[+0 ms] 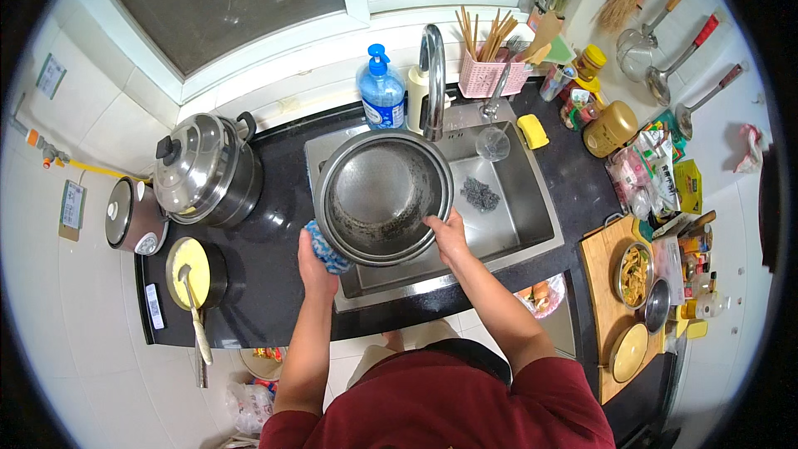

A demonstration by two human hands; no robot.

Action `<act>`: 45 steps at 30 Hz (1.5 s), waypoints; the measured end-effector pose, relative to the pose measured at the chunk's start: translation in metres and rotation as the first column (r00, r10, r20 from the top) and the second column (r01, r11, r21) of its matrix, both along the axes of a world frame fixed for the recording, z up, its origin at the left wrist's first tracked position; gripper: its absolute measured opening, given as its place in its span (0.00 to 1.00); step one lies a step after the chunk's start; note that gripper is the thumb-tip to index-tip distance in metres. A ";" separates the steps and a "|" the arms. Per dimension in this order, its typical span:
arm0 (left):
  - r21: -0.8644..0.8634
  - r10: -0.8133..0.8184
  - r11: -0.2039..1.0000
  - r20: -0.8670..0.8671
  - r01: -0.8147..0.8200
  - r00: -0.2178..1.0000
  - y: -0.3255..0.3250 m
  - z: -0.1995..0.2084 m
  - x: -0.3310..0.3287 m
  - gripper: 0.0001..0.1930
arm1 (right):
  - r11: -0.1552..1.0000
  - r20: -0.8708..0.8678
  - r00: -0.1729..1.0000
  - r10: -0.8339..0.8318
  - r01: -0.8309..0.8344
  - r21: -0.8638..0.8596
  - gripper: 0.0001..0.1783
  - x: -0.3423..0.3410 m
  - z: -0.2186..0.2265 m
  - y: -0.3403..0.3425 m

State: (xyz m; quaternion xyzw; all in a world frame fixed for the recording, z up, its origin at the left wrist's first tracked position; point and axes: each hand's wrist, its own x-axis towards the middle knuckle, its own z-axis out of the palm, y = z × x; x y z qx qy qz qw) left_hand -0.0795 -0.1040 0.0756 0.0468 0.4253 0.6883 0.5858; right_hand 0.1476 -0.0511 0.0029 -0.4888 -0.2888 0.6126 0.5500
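Over the left part of the steel sink [532, 214], a round dark metal pot [382, 187] is held tilted between my hands. My left hand [314, 268] is closed on a blue and white cloth [329, 251], which presses against the pot's lower left rim. My right hand [450, 238] grips the rim at the lower right, thumb over the edge. Beneath the faucet [433, 75] lies the pot's far edge. A dark steel wool pad [480, 194] rests on the sink floor, near a small clear bowl [493, 144].
On the left counter stand a lidded steel pot [208, 170], a rice cooker [133, 216] and a pan with a spoon [196, 273]. Behind the sink are a blue soap bottle [383, 96] and a pink chopstick basket [494, 76]. A cutting board [603, 283] with bowls lies right.
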 end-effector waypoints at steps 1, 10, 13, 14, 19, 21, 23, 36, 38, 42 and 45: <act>-0.008 0.004 1.000 -0.029 -0.004 1.000 -0.003 0.004 -0.002 0.18 | 1.000 -0.016 1.000 -0.002 0.002 0.001 0.14 -0.004 0.005 -0.001; 0.400 0.389 0.877 -0.916 0.265 0.098 0.000 0.053 -0.016 0.12 | 0.949 -0.326 0.940 0.097 -0.186 -0.253 0.16 -0.032 0.017 -0.029; 0.347 0.335 0.860 -0.937 0.373 0.101 0.022 0.075 -0.034 0.09 | 0.912 -0.307 0.933 0.188 -0.282 -0.297 0.17 -0.021 0.032 -0.040; 0.293 0.269 0.863 -0.956 0.412 0.117 0.029 0.079 -0.040 0.10 | 0.898 -0.308 0.925 0.222 -0.318 -0.305 0.18 -0.016 0.030 -0.042; 0.036 -0.137 0.804 -0.960 0.594 0.243 0.060 0.099 -0.061 0.09 | 0.840 -0.317 0.881 0.351 -0.446 -0.310 0.19 -0.012 0.050 -0.057; -0.018 -0.230 0.768 -0.941 0.640 0.249 0.073 0.096 -0.066 0.07 | 0.810 -0.349 0.830 0.435 -0.530 -0.251 0.20 -0.011 0.050 -0.061; -0.076 -0.520 0.665 -0.762 0.743 0.387 0.080 0.086 -0.072 0.06 | 0.783 -0.370 0.790 0.489 -0.585 -0.213 0.19 -0.020 0.070 -0.067; 0.187 -0.484 0.865 0.073 0.465 0.872 0.020 -0.003 -0.047 0.15 | 0.771 -0.523 0.728 0.443 -0.607 -0.192 0.13 -0.046 0.086 -0.060; 0.174 -0.384 0.916 0.131 0.360 0.914 0.001 0.006 -0.030 0.15 | 0.761 -0.546 0.702 0.457 -0.626 -0.168 0.10 -0.053 0.078 -0.056; 0.075 -0.254 0.967 0.226 0.244 0.940 -0.017 0.019 0.021 0.17 | 0.858 -0.552 0.766 0.330 -0.487 -0.163 0.08 -0.068 0.071 -0.046; 0.042 -0.300 0.952 0.319 0.303 0.899 -0.028 0.000 0.026 0.19 | 0.925 -0.527 0.825 0.204 -0.338 -0.172 0.11 -0.082 0.071 -0.041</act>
